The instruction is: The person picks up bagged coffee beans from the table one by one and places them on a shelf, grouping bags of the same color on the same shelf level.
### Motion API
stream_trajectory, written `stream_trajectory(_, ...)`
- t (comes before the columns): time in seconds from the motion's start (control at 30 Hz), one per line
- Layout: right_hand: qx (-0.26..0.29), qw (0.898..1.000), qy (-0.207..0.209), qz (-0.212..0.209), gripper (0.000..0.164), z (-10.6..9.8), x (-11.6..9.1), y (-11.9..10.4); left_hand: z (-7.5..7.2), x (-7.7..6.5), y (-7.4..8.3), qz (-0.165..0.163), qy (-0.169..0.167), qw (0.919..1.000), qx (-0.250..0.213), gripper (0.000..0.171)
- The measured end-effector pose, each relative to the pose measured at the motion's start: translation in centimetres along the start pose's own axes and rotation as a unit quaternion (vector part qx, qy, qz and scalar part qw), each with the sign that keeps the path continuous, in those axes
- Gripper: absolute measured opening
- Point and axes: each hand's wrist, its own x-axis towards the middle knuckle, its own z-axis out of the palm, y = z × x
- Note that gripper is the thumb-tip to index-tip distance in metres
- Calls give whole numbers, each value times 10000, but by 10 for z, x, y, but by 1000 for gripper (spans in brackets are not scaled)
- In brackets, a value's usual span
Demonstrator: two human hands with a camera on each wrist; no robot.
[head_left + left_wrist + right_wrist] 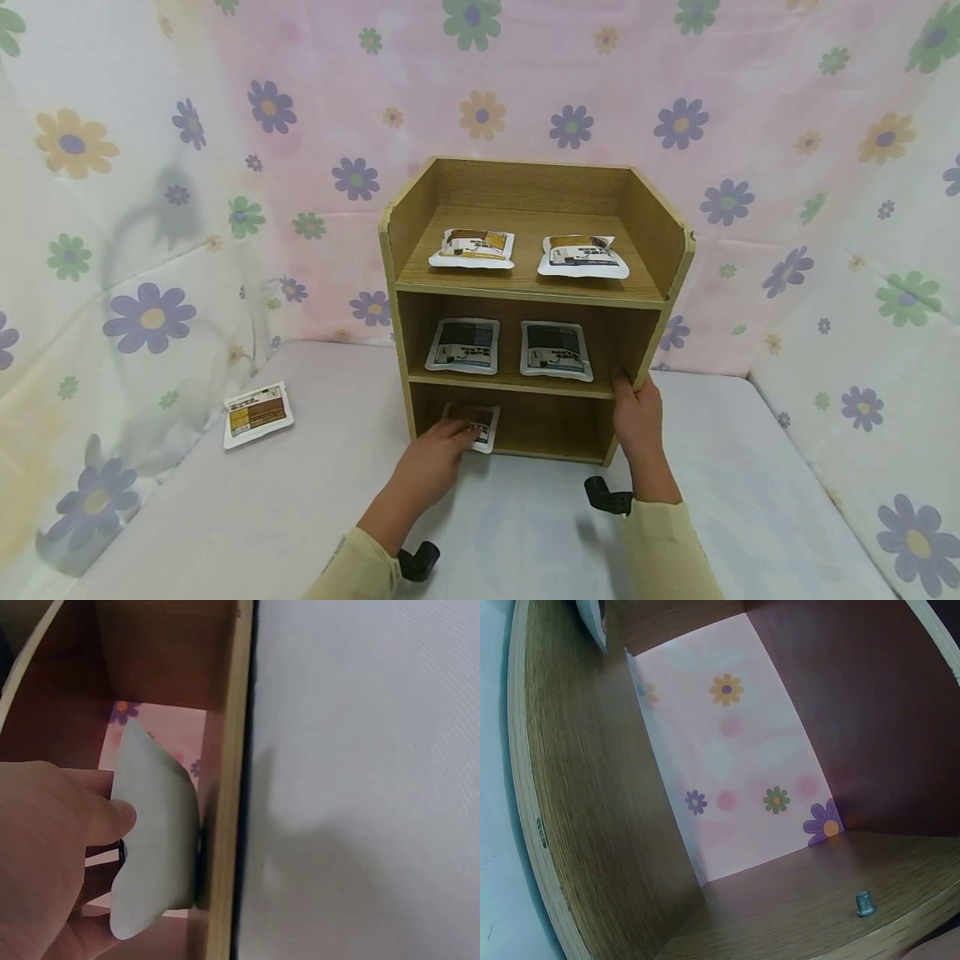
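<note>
On the bottom level of a small wooden shelf, my left hand pinches a white-edged pouch. The left wrist view shows the thumb on the pale side of this pouch, with the other fingers partly hidden behind it. The pouch leans upright there, close to the bottom board. My right hand grips the right side panel of the shelf near the middle board. In the right wrist view only a sliver of that hand shows at the lower corner.
Two pouches with brown print, left and right, lie on the top level. Two dark-labelled ones, left and right, are on the middle level. Another brown pouch lies on the white table at left. Flowered cloth surrounds the table.
</note>
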Motion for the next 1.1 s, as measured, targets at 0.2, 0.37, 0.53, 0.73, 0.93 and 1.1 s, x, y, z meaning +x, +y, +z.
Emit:
stream_trajectory(0.2, 46, 10000, -17, 8, 53, 0, 0, -1, 7, 3, -3, -63, -108, 9999, -20, 33)
stream_trajectory(0.37, 59, 10000, -47, 27, 53, 0, -1, -2, 13, 6, -8, 23, 28, 10000, 36, 31)
stream_trajectory(0.53, 50, 10000, -17, 8, 52, -1, -1, -3, 18, 12, -12, 95, 24, 9999, 114, 29)
stream_trajectory(0.73, 48, 10000, -37, 53, 53, -1, -1, -1, 19, 17, -14, 37, -163, 9997, 202, 31)
stream_trajectory(0.93, 59, 10000, -35, 20, 53, -1, -1, 0, 22, 20, -16, 37, -78, 9999, 139, 30)
stream_trajectory(1.1, 32, 10000, -30, 20, 53, -1, 0, 0, 23, 22, -17, -61, -92, 9999, 107, 30)
